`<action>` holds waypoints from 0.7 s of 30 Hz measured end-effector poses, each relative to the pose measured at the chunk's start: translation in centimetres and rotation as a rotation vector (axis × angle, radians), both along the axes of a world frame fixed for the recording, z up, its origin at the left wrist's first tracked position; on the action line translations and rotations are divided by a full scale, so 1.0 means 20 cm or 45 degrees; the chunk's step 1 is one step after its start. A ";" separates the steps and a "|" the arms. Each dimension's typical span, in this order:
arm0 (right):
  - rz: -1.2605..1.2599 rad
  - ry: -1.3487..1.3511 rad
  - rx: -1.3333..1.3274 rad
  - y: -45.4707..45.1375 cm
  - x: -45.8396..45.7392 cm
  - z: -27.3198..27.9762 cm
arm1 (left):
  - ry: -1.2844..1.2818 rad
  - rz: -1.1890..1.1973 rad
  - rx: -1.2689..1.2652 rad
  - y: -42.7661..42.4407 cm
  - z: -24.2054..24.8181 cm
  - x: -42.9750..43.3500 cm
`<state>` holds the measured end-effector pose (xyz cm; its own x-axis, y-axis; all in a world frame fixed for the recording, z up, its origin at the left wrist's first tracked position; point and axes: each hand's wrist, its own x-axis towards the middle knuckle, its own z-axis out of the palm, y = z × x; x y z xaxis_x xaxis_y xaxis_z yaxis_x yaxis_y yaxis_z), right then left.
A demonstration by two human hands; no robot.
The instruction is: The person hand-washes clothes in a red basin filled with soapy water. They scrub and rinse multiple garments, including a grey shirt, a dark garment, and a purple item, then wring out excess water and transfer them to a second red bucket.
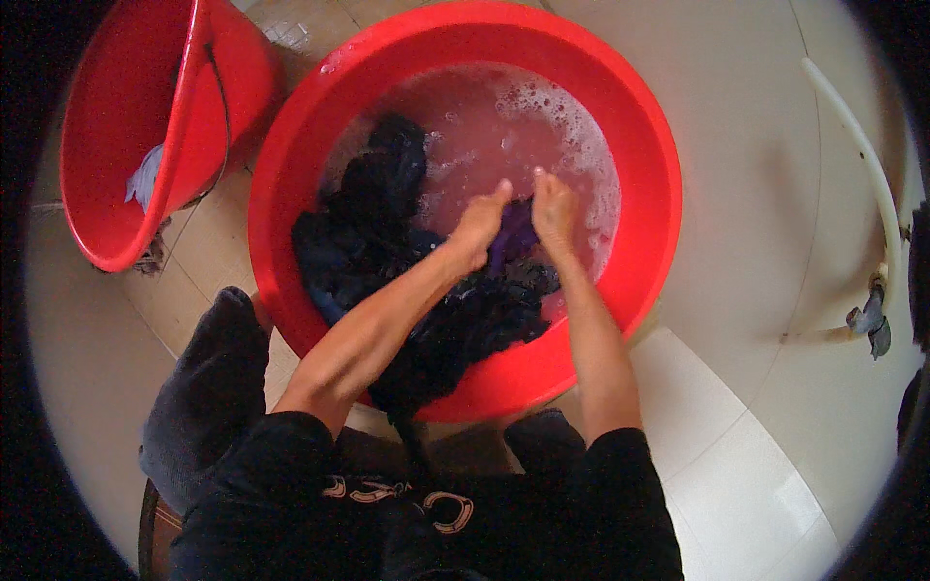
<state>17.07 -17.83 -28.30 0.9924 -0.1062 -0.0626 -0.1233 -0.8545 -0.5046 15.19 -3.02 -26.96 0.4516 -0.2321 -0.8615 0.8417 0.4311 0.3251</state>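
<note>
Before me stands a round red plastic basin (465,36) with cloudy, soapy water (465,138) in it. My left hand (481,224) and my right hand (554,210) are over the middle of the basin, fists closed, with a purple cloth (514,231) gripped between them. Dark wet clothes (349,240) fill the left and near side of the basin, partly in the water. One dark garment (429,363) hangs over the near rim below my forearms. White foam (559,109) gathers along the far right wall. The fingers' undersides are hidden.
At the left, a red bucket (247,87) with a thin handle tilts on the tiled floor, a pale cloth (147,178) inside. A tap (872,319) with a white hose (857,138) is on the right wall. My knee (218,370) is close to the basin's left.
</note>
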 end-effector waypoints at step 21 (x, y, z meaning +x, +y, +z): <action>0.302 -0.113 0.268 0.70 -0.35 0.44 | -0.169 0.306 -0.428 0.29 -0.30 0.06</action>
<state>10.13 -3.81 -19.48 0.9905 0.1345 0.0289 0.1188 -0.7301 -0.6729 16.39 2.68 -33.03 0.6287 -0.3644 -0.6870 0.6648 0.7102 0.2317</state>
